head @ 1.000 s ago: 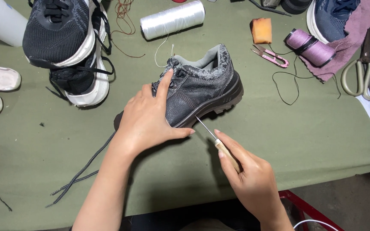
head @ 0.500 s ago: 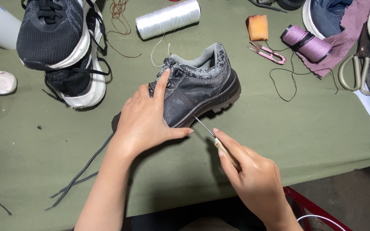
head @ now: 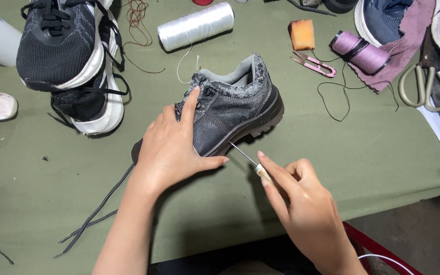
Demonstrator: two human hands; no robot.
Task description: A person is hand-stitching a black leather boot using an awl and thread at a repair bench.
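While the left hand (head: 171, 147) lay flat over the toe half of the grey work shoe (head: 230, 109), fingers spread, pressing it onto the green cloth table (head: 362, 168), the right hand (head: 301, 203) pinched an awl (head: 248, 162) by its pale handle. Its thin metal point met the seam above the dark sole. Near the heel lay a white thread spool (head: 195, 25), pink snips (head: 314, 65) and a purple spool (head: 360, 51). Black sneakers (head: 72, 56) stood to the left.

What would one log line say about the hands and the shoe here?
left hand: presses on grey shoe | right hand: holds awl, tip at shoe's sole edge | surface: green table | nearby: white thread spool
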